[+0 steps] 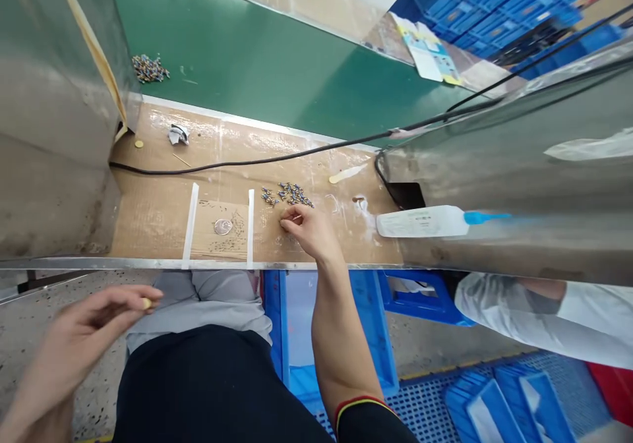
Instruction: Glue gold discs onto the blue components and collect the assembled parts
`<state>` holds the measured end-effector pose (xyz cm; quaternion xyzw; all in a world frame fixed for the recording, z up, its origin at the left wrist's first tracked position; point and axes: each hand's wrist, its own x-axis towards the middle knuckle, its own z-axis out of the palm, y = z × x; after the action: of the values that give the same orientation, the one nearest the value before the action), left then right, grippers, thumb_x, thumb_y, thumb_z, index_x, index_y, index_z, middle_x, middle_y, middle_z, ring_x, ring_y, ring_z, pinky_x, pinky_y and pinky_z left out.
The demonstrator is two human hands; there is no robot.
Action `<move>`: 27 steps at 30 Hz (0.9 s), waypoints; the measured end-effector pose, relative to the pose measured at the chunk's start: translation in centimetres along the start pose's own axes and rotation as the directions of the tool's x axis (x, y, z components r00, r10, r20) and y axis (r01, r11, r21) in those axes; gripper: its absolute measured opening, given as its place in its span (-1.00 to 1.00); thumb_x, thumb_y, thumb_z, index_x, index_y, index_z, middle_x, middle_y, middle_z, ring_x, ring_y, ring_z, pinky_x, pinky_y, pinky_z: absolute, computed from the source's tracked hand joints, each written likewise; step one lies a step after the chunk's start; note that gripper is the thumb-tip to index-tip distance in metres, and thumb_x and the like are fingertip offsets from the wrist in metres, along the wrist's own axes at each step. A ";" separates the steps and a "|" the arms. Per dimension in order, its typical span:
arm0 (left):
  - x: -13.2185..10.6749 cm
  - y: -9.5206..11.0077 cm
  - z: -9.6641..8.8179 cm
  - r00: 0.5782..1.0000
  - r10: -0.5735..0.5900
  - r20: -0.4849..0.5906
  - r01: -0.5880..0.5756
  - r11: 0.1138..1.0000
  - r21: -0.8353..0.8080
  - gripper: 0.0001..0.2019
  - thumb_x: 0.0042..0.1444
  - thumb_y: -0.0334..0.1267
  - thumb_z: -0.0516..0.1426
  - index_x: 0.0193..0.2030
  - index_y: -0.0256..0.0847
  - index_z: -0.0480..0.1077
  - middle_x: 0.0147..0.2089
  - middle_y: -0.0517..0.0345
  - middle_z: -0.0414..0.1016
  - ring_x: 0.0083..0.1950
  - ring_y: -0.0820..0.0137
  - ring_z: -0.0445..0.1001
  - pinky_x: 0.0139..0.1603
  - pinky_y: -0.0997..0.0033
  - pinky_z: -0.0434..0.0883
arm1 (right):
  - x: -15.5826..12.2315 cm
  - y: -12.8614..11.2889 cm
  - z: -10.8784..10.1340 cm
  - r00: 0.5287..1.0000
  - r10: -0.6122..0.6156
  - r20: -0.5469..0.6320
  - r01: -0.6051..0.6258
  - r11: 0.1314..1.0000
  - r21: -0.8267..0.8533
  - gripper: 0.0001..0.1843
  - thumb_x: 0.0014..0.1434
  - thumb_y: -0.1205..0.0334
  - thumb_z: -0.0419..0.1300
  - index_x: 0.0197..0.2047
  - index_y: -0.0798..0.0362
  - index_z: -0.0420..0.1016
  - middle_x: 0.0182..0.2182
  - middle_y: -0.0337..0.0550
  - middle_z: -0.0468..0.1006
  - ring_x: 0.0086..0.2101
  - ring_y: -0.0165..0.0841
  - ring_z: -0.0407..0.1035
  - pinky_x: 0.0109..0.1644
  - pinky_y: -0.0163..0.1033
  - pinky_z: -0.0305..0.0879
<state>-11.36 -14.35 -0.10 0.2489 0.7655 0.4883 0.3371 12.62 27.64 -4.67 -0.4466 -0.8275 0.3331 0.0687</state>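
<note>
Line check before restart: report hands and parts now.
Left hand off bench, pinching small gold piece. Right hand on bench, beside pile of small metal parts. Black cable beyond parts, not blocking.

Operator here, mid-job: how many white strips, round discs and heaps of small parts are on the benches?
White strips: 2
Round discs, one silver, one brass: 2
Heaps of small metal parts, on the cardboard and the green belt: 2
Total: 6

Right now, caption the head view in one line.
Right hand over small metal fittings on a cardboard-covered bench; left hand pinches a brass-coloured piece.
</note>
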 end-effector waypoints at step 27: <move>7.3 1.0 6.9 0.991 -0.020 -0.134 0.014 0.999 -0.043 -0.72 0.48 0.09 0.38 0.03 -0.06 0.70 0.04 0.07 0.84 0.06 0.22 0.80 0.19 0.28 0.72 | 2.4 0.7 -1.9 0.913 -0.080 -0.400 0.164 0.970 0.178 -0.69 0.39 -0.08 0.32 -0.05 -0.06 0.76 -0.14 -0.06 0.80 -0.24 -0.17 0.63 -0.03 0.00 0.59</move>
<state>-10.78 -4.75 -3.22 0.2016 0.7782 0.5171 0.2940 12.43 30.72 -4.06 -0.4415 -0.7843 0.3171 0.2991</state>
